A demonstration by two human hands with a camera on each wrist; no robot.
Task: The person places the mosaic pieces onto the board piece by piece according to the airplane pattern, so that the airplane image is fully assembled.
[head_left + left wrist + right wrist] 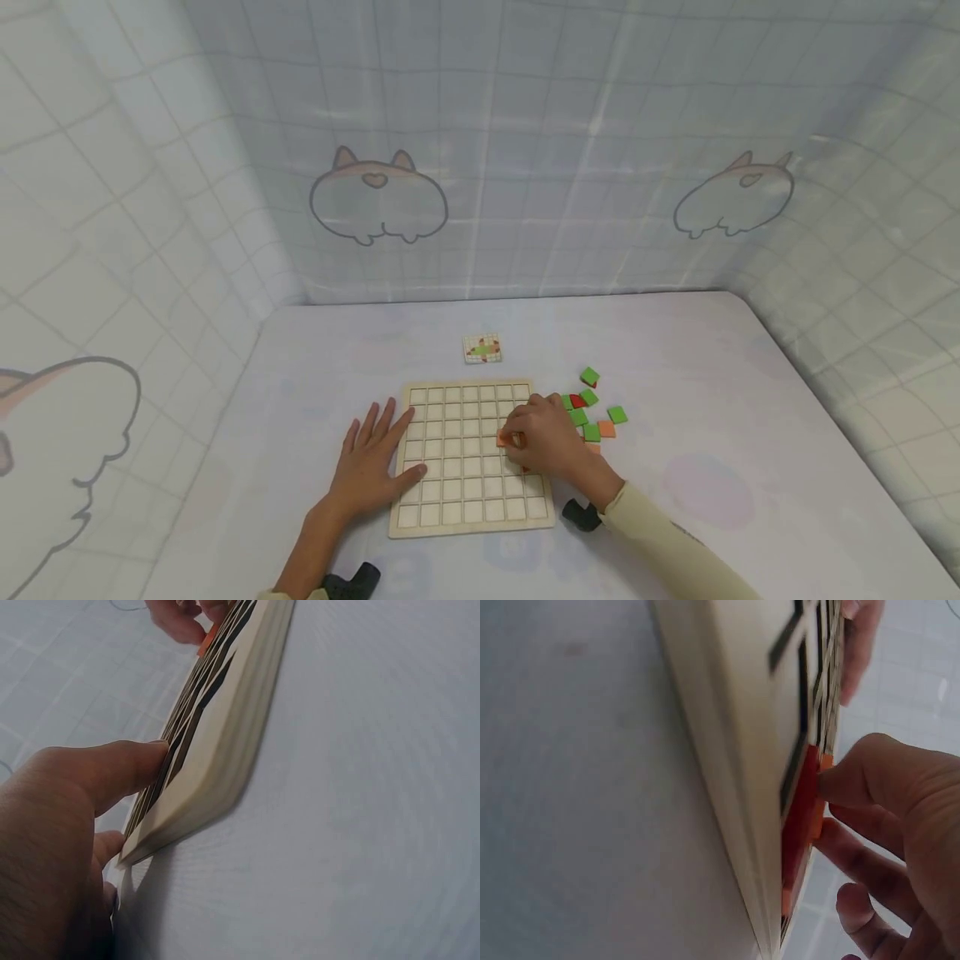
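A square wooden grid board (472, 529) lies on the table. My left hand (366, 471) rests flat at its left edge, fingers spread, with the thumb (127, 765) over the rim. At the right part of the grid my right hand (546, 437) pinches an orange square tile (500, 439) between thumb and fingers, low over the cells. In the right wrist view a red tile (800, 802) sits in the board right beside that orange tile (826, 769). The palm hides some of the board's right side in the head view.
Green, red and orange tiles, among them a green one (617, 414), lie loose right of the board. Behind it is a small pattern card (482, 348). Dark wrist devices (582, 515) sit at both wrists. Tile-patterned curtains (480, 167) enclose the table.
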